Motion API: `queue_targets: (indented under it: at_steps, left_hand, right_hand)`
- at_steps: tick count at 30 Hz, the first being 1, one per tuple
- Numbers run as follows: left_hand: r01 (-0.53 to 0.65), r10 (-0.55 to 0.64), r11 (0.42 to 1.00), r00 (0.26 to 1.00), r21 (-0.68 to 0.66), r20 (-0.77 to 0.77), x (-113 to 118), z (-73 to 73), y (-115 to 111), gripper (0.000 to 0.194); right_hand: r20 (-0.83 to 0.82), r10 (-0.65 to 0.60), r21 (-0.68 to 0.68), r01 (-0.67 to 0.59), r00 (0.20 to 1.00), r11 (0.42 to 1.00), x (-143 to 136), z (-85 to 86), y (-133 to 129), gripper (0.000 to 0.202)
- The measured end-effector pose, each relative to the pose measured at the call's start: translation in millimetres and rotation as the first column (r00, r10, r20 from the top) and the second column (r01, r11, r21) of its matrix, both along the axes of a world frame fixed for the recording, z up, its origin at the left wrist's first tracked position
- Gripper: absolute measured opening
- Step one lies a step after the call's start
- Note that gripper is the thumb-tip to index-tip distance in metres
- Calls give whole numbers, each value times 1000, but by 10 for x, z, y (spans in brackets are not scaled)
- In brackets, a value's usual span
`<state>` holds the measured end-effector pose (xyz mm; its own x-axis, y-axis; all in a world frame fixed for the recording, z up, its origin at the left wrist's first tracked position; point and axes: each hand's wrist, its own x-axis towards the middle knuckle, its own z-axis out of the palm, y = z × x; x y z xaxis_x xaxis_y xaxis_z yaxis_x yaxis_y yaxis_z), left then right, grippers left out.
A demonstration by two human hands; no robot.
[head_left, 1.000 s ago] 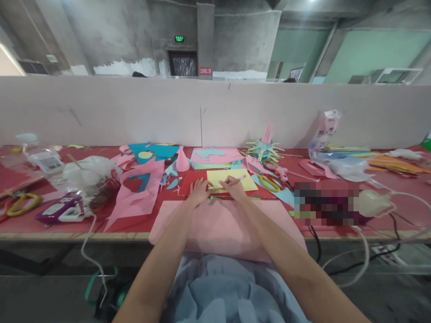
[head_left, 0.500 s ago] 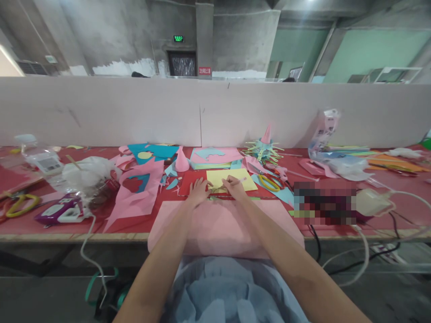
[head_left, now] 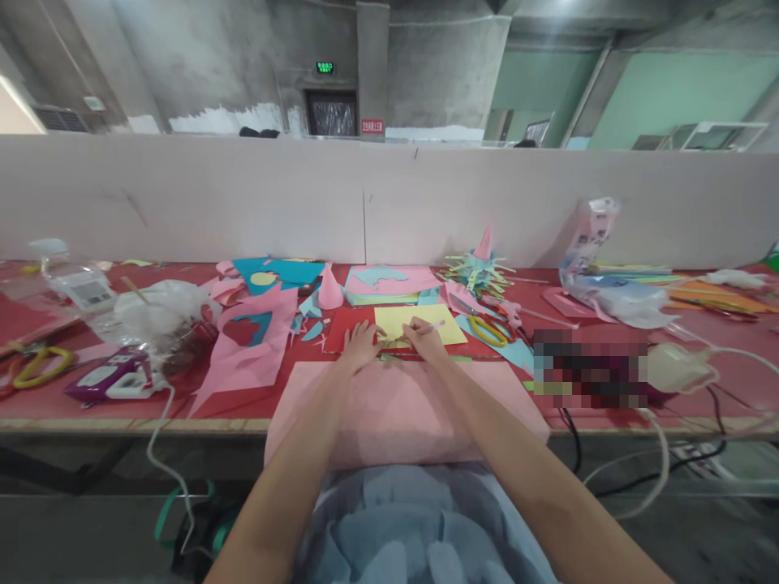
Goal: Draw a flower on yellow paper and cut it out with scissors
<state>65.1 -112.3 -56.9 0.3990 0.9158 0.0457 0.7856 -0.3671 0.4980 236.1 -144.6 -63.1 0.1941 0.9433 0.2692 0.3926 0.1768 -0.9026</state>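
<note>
My left hand (head_left: 361, 341) lies with fingers spread on a red sheet (head_left: 341, 326) and the left edge of a yellow sheet (head_left: 398, 315). Its thumb reaches onto the yellow sheet. A slim pale pen (head_left: 437, 325) is gripped in my right hand (head_left: 424, 335), whose fingers are closed around it over the yellow sheet. Where the pen's tip meets the paper is too small to make out. A large pink sheet (head_left: 398, 414) lies under my forearms at the table's front edge.
Pink cut paper (head_left: 268, 357), a pink cone (head_left: 329, 290) and a purple glue gun (head_left: 113, 379) are on the left. Right of the yellow sheet lie yellow-handled scissors (head_left: 488, 331). Behind them stands a fringed cone (head_left: 480, 272). A plastic bottle (head_left: 85, 284) stands far left.
The view has shifted very slightly. Both hands stay in nearly the same place on the sheets, with the pen still in my right hand.
</note>
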Motion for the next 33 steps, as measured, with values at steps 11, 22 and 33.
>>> queue_targets:
  at_steps: [11, 22, 33]
  left_hand:
    - [1, -1, 1000, 1000, -15, 5, -11, 29, -28, 25]
    - [2, -2, 1000, 1000, -16, 4, -17, 42, -42, 26]
    - [13, -13, 1000, 1000, -2, 16, -21, -26, 12, 24]
  right_hand:
    - [48, -60, 21, 59, 997, 998, -15, -35, 41, 24]
    - [188, -163, 25, 161, 968, 987, -23, -81, 105, 20]
    - [-35, -60, 32, 61, 998, 998, 32, 0, 21, 25]
